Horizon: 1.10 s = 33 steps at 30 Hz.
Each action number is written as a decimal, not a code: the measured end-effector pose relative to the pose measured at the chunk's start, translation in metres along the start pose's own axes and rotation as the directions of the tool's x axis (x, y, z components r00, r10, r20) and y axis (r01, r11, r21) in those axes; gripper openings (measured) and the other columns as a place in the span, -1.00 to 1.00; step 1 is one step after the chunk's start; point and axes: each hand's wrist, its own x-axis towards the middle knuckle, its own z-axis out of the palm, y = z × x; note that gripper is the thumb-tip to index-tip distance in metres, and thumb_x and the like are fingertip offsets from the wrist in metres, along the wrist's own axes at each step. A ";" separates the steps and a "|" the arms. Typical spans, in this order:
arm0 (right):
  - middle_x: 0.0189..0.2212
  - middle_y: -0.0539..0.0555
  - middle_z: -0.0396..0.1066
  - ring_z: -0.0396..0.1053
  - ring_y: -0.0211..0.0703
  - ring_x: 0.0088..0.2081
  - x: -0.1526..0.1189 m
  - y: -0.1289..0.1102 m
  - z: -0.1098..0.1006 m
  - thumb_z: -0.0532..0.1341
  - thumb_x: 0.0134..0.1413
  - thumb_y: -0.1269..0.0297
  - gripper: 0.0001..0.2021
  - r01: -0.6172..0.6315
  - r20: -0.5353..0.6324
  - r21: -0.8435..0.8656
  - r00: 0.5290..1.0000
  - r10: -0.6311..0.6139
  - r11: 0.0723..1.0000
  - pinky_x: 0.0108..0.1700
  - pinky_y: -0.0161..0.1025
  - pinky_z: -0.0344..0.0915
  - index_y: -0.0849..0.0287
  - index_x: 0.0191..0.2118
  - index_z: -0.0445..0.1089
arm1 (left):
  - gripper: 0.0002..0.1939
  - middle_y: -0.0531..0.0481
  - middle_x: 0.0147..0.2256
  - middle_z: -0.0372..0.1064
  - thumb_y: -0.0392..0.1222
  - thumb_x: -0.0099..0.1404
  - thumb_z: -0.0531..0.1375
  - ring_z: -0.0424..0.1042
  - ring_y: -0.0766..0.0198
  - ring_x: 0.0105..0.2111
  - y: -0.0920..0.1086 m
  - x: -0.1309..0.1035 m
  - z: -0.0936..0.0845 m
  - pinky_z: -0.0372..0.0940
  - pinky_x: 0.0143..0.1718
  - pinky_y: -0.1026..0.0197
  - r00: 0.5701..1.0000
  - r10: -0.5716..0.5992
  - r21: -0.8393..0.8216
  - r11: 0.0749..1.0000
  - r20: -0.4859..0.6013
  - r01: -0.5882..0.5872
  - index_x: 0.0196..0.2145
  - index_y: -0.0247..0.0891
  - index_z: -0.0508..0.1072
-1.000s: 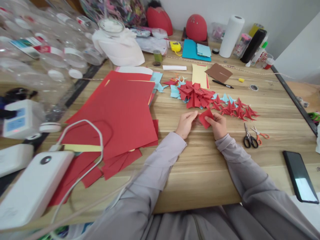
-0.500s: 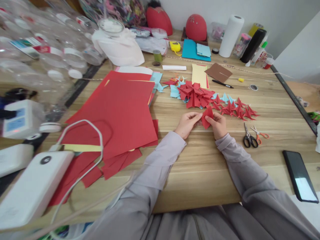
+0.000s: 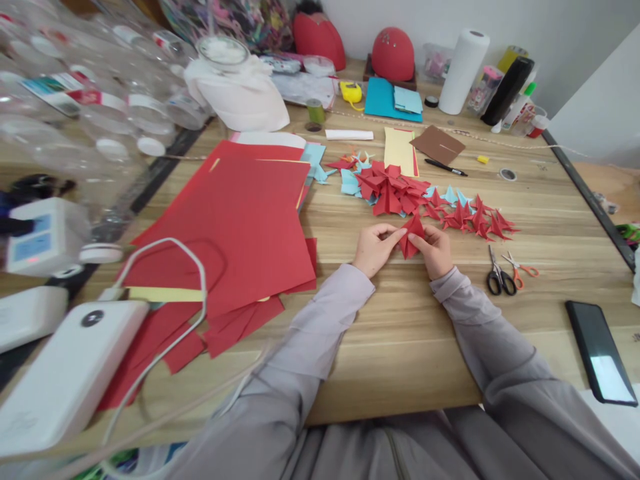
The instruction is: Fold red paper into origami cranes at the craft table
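Between my two hands is a small folded red paper point(image 3: 411, 244), diamond-like with a point at the top and split tips at the bottom. My left hand point(image 3: 376, 248) pinches its left side between thumb and fingers. From the right, my right hand point(image 3: 434, 251) grips the same piece, its thumb pressed on the front. Some fingers are hidden behind the paper. Just beyond lies a heap of folded red paper pieces point(image 3: 393, 189), with several red paper cranes point(image 3: 470, 217) and light blue ones point(image 3: 456, 197) trailing to the right.
Red paper sheets point(image 3: 255, 227) are stacked at left, near a white power bank point(image 3: 75, 373) with a cable. Black scissors point(image 3: 495, 275), orange scissors point(image 3: 517, 270) and a phone point(image 3: 600, 350) lie at right. Behind are a pen point(image 3: 446, 167), brown paper point(image 3: 437, 145) and a tape measure point(image 3: 351, 92).
The red paper's lower end has spread into separate tips where it was a single diamond. My left hand has shifted slightly right, and both thumbs now meet closer together on the paper.
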 end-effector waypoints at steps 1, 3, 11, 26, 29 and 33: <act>-0.51 -0.02 0.46 0.36 -0.26 -0.48 0.000 0.000 0.000 0.36 -0.25 0.11 -0.75 -0.004 0.006 0.007 1.000 0.004 1.000 -0.38 -0.26 0.33 0.17 -0.44 0.43 | -0.72 0.04 -0.65 0.36 0.00 -0.01 0.32 0.26 0.38 -0.62 0.000 0.000 0.000 0.12 -0.57 0.30 1.000 0.003 0.003 1.000 -0.005 -0.003 -0.55 -0.31 0.51; -0.51 -0.02 0.46 0.36 -0.26 -0.49 0.000 0.000 0.001 0.36 -0.25 0.14 -0.76 -0.008 0.012 0.016 1.000 0.008 1.000 -0.37 -0.26 0.33 0.17 -0.44 0.44 | -0.73 0.05 -0.66 0.35 -0.01 -0.01 0.32 0.25 0.39 -0.63 0.000 0.000 0.000 0.10 -0.58 0.31 1.000 0.001 0.001 1.000 -0.006 -0.001 -0.55 -0.30 0.51; -0.52 -0.03 0.44 0.33 -0.27 -0.48 0.003 0.006 0.000 0.34 -0.23 0.21 -0.81 0.039 -0.042 -0.032 0.998 -0.040 0.999 -0.36 -0.26 0.32 0.19 -0.44 0.45 | -0.82 0.04 -0.60 0.39 -0.13 0.01 0.26 0.34 0.35 -0.56 0.006 -0.003 -0.001 0.28 -0.45 0.26 0.995 -0.066 -0.214 0.974 0.070 0.080 -0.49 -0.31 0.52; -0.49 -0.02 0.46 0.34 -0.26 -0.46 0.004 0.007 -0.003 0.36 -0.22 0.15 -0.77 0.057 -0.020 -0.074 0.998 -0.059 0.996 -0.36 -0.27 0.32 0.19 -0.43 0.44 | -0.84 -0.01 -0.48 0.45 -0.21 -0.02 0.32 0.37 0.34 -0.48 0.002 0.000 -0.003 0.28 -0.38 0.25 0.997 0.083 -0.078 0.994 0.005 -0.083 -0.42 -0.31 0.55; -0.50 -0.02 0.44 0.32 -0.27 -0.47 0.004 0.008 -0.005 0.36 -0.22 0.14 -0.75 0.032 0.042 -0.074 0.999 -0.029 0.997 -0.36 -0.27 0.30 0.20 -0.42 0.45 | -0.82 -0.02 -0.42 0.44 -0.22 -0.04 0.35 0.38 0.33 -0.40 0.001 0.001 -0.004 0.28 -0.33 0.25 0.976 0.213 -0.038 0.977 0.038 -0.211 -0.40 -0.27 0.57; -0.50 0.00 0.43 0.30 -0.25 -0.46 0.003 0.010 -0.007 0.36 -0.21 0.10 -0.72 0.014 0.141 -0.106 0.990 0.001 0.994 -0.38 -0.27 0.28 0.21 -0.40 0.45 | -0.90 0.01 -0.49 0.38 -0.19 0.02 0.34 0.34 0.35 -0.43 -0.001 0.001 -0.007 0.24 -0.37 0.26 0.961 0.270 0.009 0.963 0.063 -0.271 -0.47 -0.25 0.58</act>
